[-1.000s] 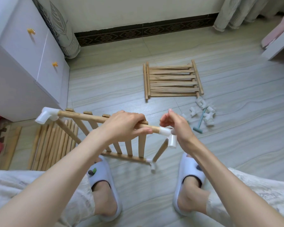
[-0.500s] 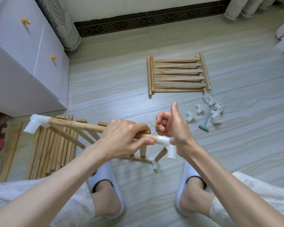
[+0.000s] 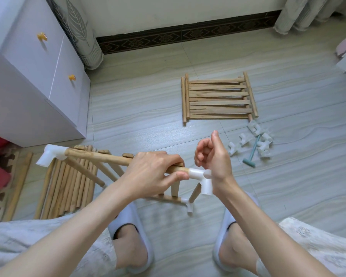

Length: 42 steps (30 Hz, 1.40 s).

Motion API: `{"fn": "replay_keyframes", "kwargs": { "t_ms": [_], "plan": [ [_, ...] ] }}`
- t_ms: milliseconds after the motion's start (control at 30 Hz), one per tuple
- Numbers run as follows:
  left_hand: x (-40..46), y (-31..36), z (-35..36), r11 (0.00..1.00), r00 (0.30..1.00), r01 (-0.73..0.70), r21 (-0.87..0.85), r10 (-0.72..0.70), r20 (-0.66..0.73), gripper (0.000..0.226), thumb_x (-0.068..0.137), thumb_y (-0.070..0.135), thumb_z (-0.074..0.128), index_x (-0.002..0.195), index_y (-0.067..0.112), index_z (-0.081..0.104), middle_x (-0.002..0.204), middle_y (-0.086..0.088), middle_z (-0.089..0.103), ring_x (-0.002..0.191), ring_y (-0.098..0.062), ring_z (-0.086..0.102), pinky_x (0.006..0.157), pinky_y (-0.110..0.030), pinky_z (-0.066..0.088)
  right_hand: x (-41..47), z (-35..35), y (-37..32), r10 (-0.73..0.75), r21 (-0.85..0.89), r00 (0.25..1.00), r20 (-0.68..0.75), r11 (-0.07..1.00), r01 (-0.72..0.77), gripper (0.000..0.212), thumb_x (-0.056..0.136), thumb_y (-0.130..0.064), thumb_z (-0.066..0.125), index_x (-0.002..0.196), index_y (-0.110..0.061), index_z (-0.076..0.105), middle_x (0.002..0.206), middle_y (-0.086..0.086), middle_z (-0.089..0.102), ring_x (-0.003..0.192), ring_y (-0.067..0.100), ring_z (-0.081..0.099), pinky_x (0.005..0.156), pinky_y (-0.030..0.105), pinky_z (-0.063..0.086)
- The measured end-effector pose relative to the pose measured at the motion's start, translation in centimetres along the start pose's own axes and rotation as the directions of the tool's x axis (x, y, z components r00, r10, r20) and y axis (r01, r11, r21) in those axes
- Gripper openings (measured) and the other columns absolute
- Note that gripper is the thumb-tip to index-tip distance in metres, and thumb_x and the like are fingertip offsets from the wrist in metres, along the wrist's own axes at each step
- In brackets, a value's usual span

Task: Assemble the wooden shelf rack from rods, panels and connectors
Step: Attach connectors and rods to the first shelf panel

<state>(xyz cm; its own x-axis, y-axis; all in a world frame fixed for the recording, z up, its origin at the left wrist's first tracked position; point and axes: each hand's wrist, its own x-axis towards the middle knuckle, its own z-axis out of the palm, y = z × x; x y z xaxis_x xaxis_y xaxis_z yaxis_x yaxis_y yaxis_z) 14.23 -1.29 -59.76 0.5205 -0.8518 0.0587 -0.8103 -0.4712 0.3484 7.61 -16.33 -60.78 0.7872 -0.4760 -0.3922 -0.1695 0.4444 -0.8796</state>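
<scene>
**Q:** Head view: what does the figure show?

**A:** The left hand (image 3: 150, 174) is wrapped around a round pale wooden rod (image 3: 100, 157), the top rail of a part-built slatted wooden panel (image 3: 108, 172) standing on the grey plank floor (image 3: 148, 108). A white plastic elbow connector (image 3: 201, 177) sits on the rod's near end; a second white connector (image 3: 50, 154) caps the far end.

**Q:** And the right hand?

**A:** The right hand (image 3: 214, 158) is a loose fist grasping nothing, thumb raised, its heel against the elbow connector. A second ago its fingertips pinched that connector; it has since let go and turned edge-on, apparently to knock the fitting home.

**Q:** Meaning for the task?

**A:** Probably this joint is nearly seated. A finished slatted wooden panel (image 3: 218, 98), loose white connectors (image 3: 254, 140) and a small teal mallet (image 3: 252, 152) lie ahead, well apart; spare wooden rods (image 3: 68, 188) lie beneath the frame.
</scene>
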Motion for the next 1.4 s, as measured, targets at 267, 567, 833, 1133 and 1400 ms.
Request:
{"fn": "replay_keyframes", "kwargs": {
  "t_ms": [267,567,833,1133,1400],
  "plan": [
    [-1.8,-2.1,-2.3,0.97,0.997,-0.078,0.231,0.071,0.039,0.071,0.086,0.072,0.015,0.106,0.023,0.061,0.089,0.011,0.065,0.08,-0.013,0.063,0.069,-0.029,0.045,-2.2,-1.6,1.4,0.063,-0.24,0.969,0.239,0.971,-0.004,0.062,0.091,-0.057,0.032,0.074,-0.01,0.069,0.077,0.003,0.07,0.077,0.013,0.064,0.075,0.023,0.046],
    [-4.5,-4.7,-1.9,0.996,0.999,-0.034,0.081,0.035,-0.008,0.06,0.089,0.069,0.013,0.093,0.027,0.055,0.076,0.017,0.056,0.067,-0.005,0.044,0.064,-0.025,0.035,-2.2,0.0,0.3,0.338,-0.499,0.845,0.415,0.861,-0.099,0.082,0.084,-0.072,0.005,0.106,-0.028,0.071,0.113,-0.017,0.067,0.114,-0.006,0.052,0.093,0.027,0.029],
    [-4.7,-5.2,-1.7,0.99,0.995,-0.065,0.124,0.074,-0.067,0.051,0.095,0.06,0.017,0.091,0.025,0.054,0.073,0.015,0.057,0.064,-0.009,0.048,0.061,-0.02,0.027,-2.1,0.4,0.7,0.354,-0.475,0.796,0.492,0.875,-0.095,0.075,0.079,-0.068,0.009,0.104,-0.034,0.071,0.116,-0.018,0.065,0.119,-0.003,0.05,0.111,0.04,0.021],
    [-4.7,-5.3,-1.3,0.989,0.993,-0.068,0.133,0.08,-0.087,0.046,0.095,0.057,0.021,0.092,0.024,0.053,0.074,0.014,0.058,0.064,-0.009,0.049,0.064,-0.026,0.033,-2.2,0.8,2.1,0.219,-0.348,0.877,0.428,0.935,-0.064,0.079,0.081,-0.062,0.02,0.101,-0.006,0.071,0.103,0.003,0.072,0.102,0.008,0.064,0.085,0.015,0.044],
    [-3.8,-5.3,-1.3,0.993,0.993,-0.04,0.109,0.052,-0.111,0.044,0.093,0.059,0.024,0.092,0.025,0.053,0.071,0.016,0.052,0.065,-0.009,0.049,0.066,-0.02,0.027,-1.2,0.8,1.5,0.198,-0.363,0.898,0.394,0.931,-0.046,0.076,0.087,-0.067,0.023,0.096,-0.011,0.074,0.098,0.0,0.073,0.099,0.007,0.064,0.085,0.018,0.042]
  ]
}}
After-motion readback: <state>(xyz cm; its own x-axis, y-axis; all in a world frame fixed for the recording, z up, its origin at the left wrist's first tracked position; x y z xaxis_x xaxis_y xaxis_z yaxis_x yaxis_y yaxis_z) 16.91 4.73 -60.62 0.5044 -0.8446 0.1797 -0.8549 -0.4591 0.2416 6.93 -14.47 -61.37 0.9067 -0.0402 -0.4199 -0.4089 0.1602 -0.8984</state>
